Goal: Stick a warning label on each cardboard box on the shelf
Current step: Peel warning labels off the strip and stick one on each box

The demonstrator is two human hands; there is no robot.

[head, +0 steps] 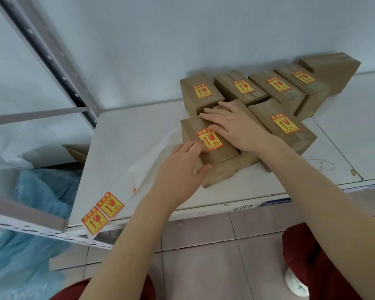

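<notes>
The near front box point(212, 148) is taken as the reference. Nearest the camera, at the shelf point(126, 152) edge to the left of and nearer than the reference box, a backing sheet point(139, 169) is laid with two spare warning labels point(103, 212) remaining on it.

The left hand point(180, 169) is placed against the near left side of the reference box; the fingers are loosely curled, the thumb is pressed on the front face and the fingertips are set at the left edge of the fresh label point(210, 140). The box is steadied rather than gripped. The right hand point(232, 124) is laid flat and fully spread, palm down, across the far right part of the same box and the box behind it; nothing is held in it.

The step in hand is judged to be pressing down the label on the reference box.

Right of the reference box, one labelled box point(286, 128) is seen. Beyond it, a back row of four labelled boxes point(247, 87) is arranged, with an unlabelled box point(333, 68) at its far right end.

The next move is judged to require peeling a spare label from the sheet and applying it to a box that lacks one; the box under the right hand cannot be checked.
</notes>
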